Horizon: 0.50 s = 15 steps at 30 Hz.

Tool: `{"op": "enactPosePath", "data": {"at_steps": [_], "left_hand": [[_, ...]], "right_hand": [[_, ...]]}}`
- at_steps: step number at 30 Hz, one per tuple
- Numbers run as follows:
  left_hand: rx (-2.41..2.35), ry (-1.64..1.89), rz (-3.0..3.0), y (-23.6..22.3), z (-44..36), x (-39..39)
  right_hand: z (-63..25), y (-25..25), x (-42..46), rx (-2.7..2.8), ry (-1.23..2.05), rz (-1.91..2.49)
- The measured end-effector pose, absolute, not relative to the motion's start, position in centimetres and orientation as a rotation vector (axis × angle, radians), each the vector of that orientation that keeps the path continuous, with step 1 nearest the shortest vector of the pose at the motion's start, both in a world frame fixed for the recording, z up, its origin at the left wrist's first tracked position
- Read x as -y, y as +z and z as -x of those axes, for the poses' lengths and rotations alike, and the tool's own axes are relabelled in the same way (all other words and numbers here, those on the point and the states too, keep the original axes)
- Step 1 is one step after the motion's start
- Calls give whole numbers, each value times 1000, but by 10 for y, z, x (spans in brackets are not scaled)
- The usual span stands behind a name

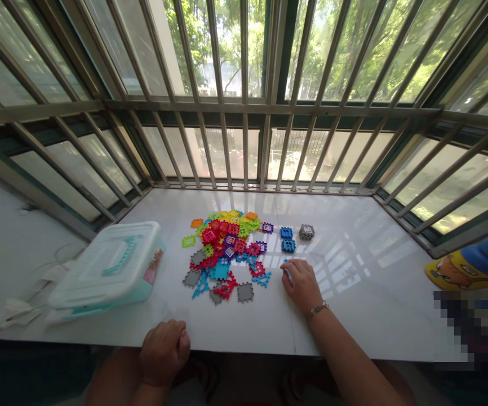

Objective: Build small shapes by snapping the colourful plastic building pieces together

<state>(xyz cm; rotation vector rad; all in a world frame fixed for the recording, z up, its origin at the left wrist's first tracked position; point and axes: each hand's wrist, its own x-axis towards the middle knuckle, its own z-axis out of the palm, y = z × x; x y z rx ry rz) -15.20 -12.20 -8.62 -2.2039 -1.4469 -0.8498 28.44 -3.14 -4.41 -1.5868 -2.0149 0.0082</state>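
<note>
Left hand balled into a fist on the near edge of the tabletop, right hand curled narrow over a small blue tile, can't tell if it's gripped. Pile of plastic tiles mid-tabletop looks light and stiff, easy to pinch by the edges.

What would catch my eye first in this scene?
The bright heap of interlocking plastic tiles in the middle of the white ledge stands out most. Beyond it, steel window bars frame sunlit trees. To the left sits a pale turquoise storage box, and the right hand rests beside the tiles.
</note>
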Motion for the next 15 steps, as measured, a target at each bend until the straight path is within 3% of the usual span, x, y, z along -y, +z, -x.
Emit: {"op": "enactPosePath", "data": {"at_steps": [5, 15], "left_hand": [[1442, -856, 2198, -85, 152, 121], [1445, -874, 2199, -82, 150, 122]], "right_hand": [[-268, -41, 37, 2305, 90, 1327], [-270, -47, 31, 2365, 185, 1232]]}}
